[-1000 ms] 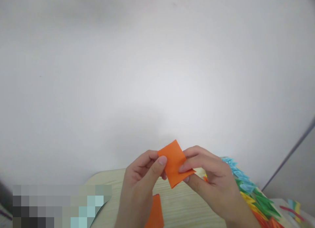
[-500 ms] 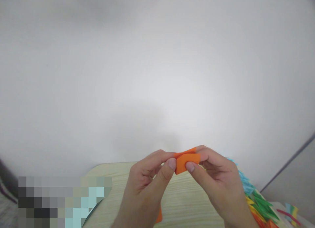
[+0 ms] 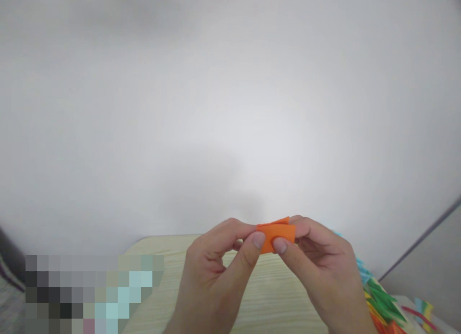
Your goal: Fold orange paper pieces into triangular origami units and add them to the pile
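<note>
A small folded piece of orange paper (image 3: 279, 231) is held up between both hands, over the table. On its left end, my left hand (image 3: 219, 264) pinches it, with the thumb on the near face and the index finger behind. My right hand (image 3: 320, 264) grips the right part the same way, its thumb pressed on the lower near face. Two layers show along the top edge, slightly apart at the right. The fingertips behind the paper are hidden.
Below the hands lies a pale wood-grain table (image 3: 273, 295), backed by a white wall (image 3: 230, 108). Colourful folded paper pieces (image 3: 382, 298), blue, green, yellow and orange, are heaped at the right edge. A blurred-out patch (image 3: 90, 295) covers the lower left.
My left thumb has slid right, further onto the orange paper's near face, and its layers now lie closer together at the left. The orange piece on the table near my left wrist is no longer visible.
</note>
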Action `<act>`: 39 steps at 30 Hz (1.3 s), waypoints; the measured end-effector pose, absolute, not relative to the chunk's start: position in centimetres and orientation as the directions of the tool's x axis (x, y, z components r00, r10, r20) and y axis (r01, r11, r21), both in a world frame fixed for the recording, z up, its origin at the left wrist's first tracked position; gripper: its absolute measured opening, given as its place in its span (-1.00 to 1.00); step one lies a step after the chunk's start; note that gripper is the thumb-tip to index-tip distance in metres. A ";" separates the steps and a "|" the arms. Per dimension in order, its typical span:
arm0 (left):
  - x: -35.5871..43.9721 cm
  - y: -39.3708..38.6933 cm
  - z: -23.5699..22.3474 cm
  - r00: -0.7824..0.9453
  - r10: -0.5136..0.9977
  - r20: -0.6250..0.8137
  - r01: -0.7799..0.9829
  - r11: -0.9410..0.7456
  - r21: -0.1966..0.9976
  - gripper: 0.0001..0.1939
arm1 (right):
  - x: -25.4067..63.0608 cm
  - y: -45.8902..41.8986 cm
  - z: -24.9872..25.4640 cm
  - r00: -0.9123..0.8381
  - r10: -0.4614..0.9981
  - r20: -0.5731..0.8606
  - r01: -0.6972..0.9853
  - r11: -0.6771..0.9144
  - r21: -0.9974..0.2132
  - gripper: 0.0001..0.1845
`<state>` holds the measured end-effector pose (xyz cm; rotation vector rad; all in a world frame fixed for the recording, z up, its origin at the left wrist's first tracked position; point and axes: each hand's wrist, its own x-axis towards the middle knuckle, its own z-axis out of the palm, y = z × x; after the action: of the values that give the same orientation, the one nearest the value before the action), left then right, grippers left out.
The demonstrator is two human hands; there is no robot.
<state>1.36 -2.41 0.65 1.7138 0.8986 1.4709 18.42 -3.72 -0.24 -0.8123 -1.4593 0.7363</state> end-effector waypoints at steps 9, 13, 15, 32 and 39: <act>1.1 -2.2 0.4 0.148 0.835 0.530 0.098 -0.545 0.832 -0.82 | 18.1 -4.0 -0.1 0.099 0.863 0.495 -0.006 0.498 -0.867 -0.88; 0.8 -2.1 0.3 0.222 0.815 0.535 0.134 -0.569 0.811 -0.82 | 18.4 -4.0 0.1 0.058 0.911 0.409 -0.014 0.411 -0.912 -0.72; 0.7 -2.1 0.4 0.256 0.808 0.530 0.151 -0.575 0.804 -0.81 | 18.7 -4.1 0.4 -0.027 0.925 0.378 0.050 0.379 -0.924 -0.90; 0.1 -1.8 0.8 0.350 0.817 0.458 0.324 -0.564 0.759 -0.85 | 19.4 -3.6 0.2 -0.060 0.896 0.440 0.219 0.442 -0.870 -0.92; -0.1 -1.8 0.9 0.346 0.833 0.432 0.329 -0.539 0.775 -0.85 | 19.6 -3.4 0.1 -0.075 0.866 0.494 0.252 0.496 -0.831 -0.87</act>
<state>-0.15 -1.81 0.94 2.0384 1.0100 1.1390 19.59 -3.36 0.12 -0.9837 -1.6064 0.6757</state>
